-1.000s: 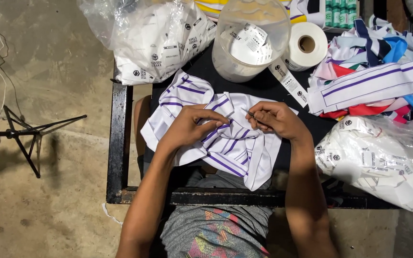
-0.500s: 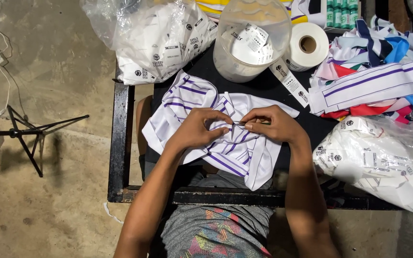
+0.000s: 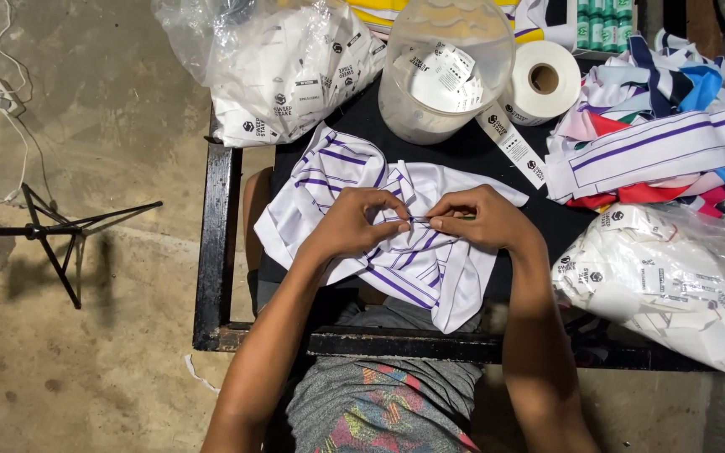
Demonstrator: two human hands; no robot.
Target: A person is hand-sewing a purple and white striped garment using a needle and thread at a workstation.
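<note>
A white garment with purple stripes lies crumpled on the black table in front of me. My left hand and my right hand rest on top of it, fingertips meeting at its middle. Both pinch a small thin object, perhaps a pin or tag fastener, against a fold of the fabric. What exactly sits between the fingertips is too small to tell.
A clear plastic tub of tags and a roll of white labels stand behind the garment. Bags of white tags lie at back left and at right. A pile of folded striped garments sits at right. A black tripod stands on the concrete floor.
My hands have drawn together over the garment; the fingertips now touch at its middle. The cloth has bunched a little under them.
</note>
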